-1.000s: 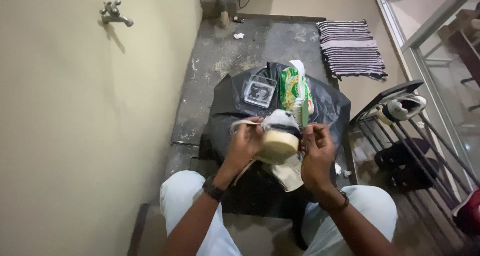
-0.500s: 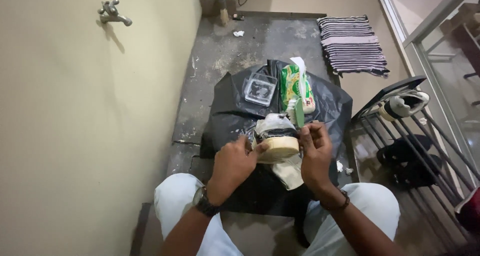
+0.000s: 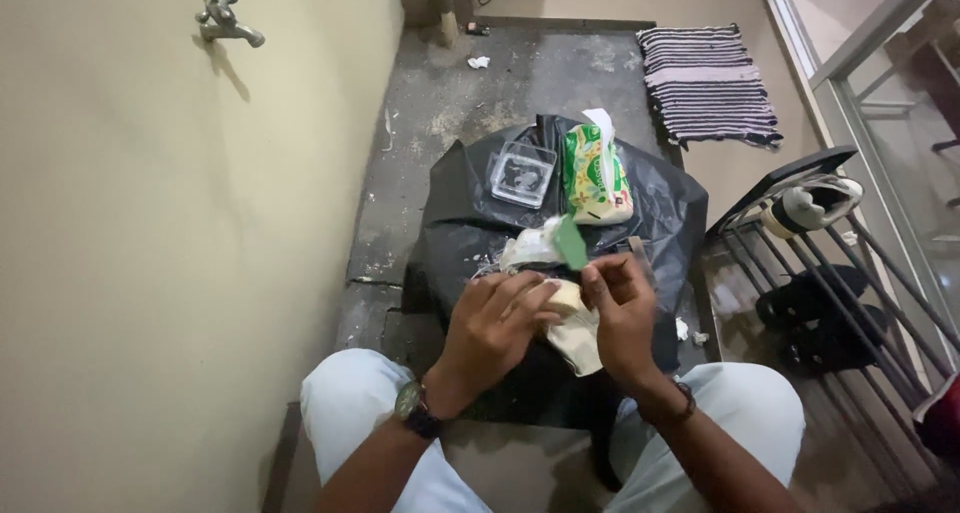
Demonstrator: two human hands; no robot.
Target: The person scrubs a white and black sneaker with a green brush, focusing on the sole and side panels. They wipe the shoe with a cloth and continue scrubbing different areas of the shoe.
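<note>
Gripping a shoe [image 3: 548, 273], both hands [image 3: 555, 318] over black plastic sheet [image 3: 460, 213]; concrete floor [image 3: 440, 103].

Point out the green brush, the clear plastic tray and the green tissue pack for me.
Green flat-handled brush [image 3: 571, 243], head view, on its handle above the right hand.
Clear square plastic tray [image 3: 521, 174], head view, on its middle.
Green soft tissue pack [image 3: 592, 178], head view, on its printed front.

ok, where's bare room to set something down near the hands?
Free: concrete floor between tissue pack and striped mat; black sheet's left part beside clear tray. Crowded: shoe under left hand and right hand; shoe rack right.
</note>
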